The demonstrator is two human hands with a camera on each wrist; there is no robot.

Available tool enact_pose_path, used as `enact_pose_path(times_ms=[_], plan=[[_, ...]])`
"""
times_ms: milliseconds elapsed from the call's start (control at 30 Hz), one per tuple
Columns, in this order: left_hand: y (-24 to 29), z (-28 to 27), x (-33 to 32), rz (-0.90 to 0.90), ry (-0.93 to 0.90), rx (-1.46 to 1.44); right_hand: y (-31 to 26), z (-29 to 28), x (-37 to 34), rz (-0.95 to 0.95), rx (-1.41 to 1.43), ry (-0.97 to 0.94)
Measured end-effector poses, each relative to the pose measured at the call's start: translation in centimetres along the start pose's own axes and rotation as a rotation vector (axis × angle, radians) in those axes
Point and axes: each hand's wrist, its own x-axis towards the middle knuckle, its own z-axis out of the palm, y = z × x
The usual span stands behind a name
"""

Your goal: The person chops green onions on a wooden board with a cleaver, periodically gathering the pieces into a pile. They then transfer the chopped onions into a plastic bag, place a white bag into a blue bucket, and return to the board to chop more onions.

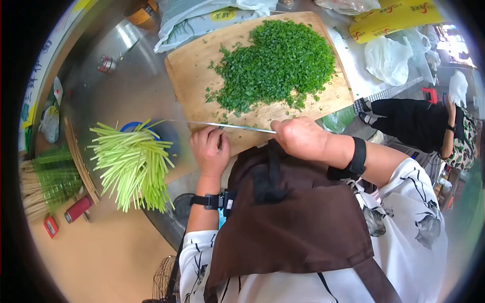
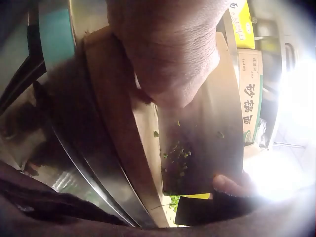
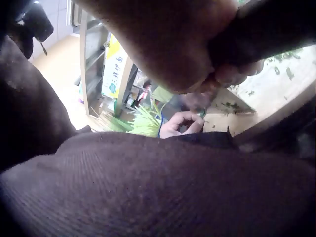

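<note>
My right hand (image 1: pixel 303 139) grips the dark handle (image 3: pixel 261 34) of a cleaver. In the head view its blade (image 1: pixel 227 125) shows edge-on, a thin line above the near edge of a wooden cutting board (image 1: pixel 192 81). Green bits cling to the wide blade (image 2: pixel 207 153) in the left wrist view. My left hand (image 1: pixel 209 151) is at the blade's far end, fingers bent, thumb and finger forming a loop; I cannot tell whether they pinch the blade. A large heap of finely chopped greens (image 1: pixel 283 65) covers the board's far right part.
Left of the board, a bundle of pale green stalks (image 1: pixel 134 169) overlaps a blue-rimmed container (image 1: pixel 132 125) on the metal counter (image 1: pixel 136 86). A small red-topped jar (image 1: pixel 106 64) stands farther back. Plastic bags (image 1: pixel 389 60) lie behind. Another person (image 1: pixel 414 118) stands at the right.
</note>
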Motion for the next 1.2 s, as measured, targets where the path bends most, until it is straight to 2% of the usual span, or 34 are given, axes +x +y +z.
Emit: enact_pose_path(times_ms=[67,167,267,367,400,500,533,600,633,700,767,867,967,1000,1100,1200], plan=[[0.2,-0.1,0.1,-0.003,-0.012,0.013,0.3,0.1,0.1,-0.036,0.013,0.056],[0.3,-0.1,0.5,-0.015,-0.035,0.032,0.8,-0.2,-0.1,0.039,0.041,0.064],[0.3,0.0,0.8,-0.034,-0.049,0.041,1.6,-1.8,-0.2,0.26,0.116,0.021],[0.0,0.2,1.1,-0.059,-0.066,0.055,4.6,-1.6,-0.3,0.308,0.157,0.141],[-0.1,0.3,1.5,-0.071,-0.071,0.062,5.2,-1.6,-0.4,0.205,0.153,0.256],[-0.6,0.5,2.8,-0.094,-0.036,0.095,6.3,-2.7,-1.3,0.49,0.786,0.074],[-0.5,0.6,3.4,-0.152,0.008,0.018,6.0,-3.5,-1.8,0.446,0.954,0.079],[0.3,0.9,4.7,-0.267,0.087,-0.142,6.4,-3.3,-2.2,0.497,1.435,0.066],[1.2,1.1,5.5,-0.477,0.07,-0.62,6.6,-3.2,-2.2,0.518,1.676,0.057],[3.5,1.6,7.3,-0.86,0.025,-1.587,6.8,-2.8,-1.8,0.408,1.941,-0.005],[5.3,2.1,8.6,-0.938,-0.18,-2.424,6.7,-2.1,-0.7,0.329,2.037,-0.004],[10.0,1.9,11.1,-1.104,-0.212,-2.436,6.3,-1.4,0.7,0.278,2.137,-0.05],[9.7,3.3,11.4,-0.874,-0.291,-2.649,6.3,-1.5,0.4,0.303,2.104,-0.081],[9.7,3.5,11.5,-0.871,-0.316,-2.666,6.5,-1.5,0.0,0.317,2.078,-0.095],[9.3,4.6,12.3,-0.986,-0.222,-2.476,7.5,-1.4,-1.8,0.354,1.99,-0.156],[7.7,4.9,13.7,-0.902,-0.217,-2.557,9.4,-0.7,-4.5,0.393,1.911,-0.256]])
